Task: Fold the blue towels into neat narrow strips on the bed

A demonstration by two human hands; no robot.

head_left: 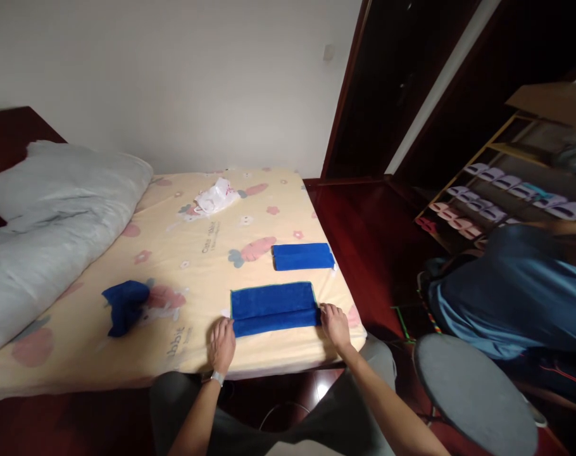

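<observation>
A blue cloth [273,301] with a thin green edge lies on the bed in front of me, its near side folded up in a strip. My left hand [222,345] pinches the near left corner of it, and a wristband shows on that wrist. At the cloth's right end, my right hand [335,324] has its fingers closed on the folded strip's end. Just beyond lies a second blue cloth [303,256], folded into a flat rectangle near the bed's right edge. A crumpled blue cloth [125,306] rests off to the left.
The bed [197,310] has a patterned yellow sheet. On it are a white plastic bag [216,196] and a grey quilt [64,215]. To the right are a round grey stool [475,392], a person in a blue shirt [511,291], and a rack [490,144] of slippers.
</observation>
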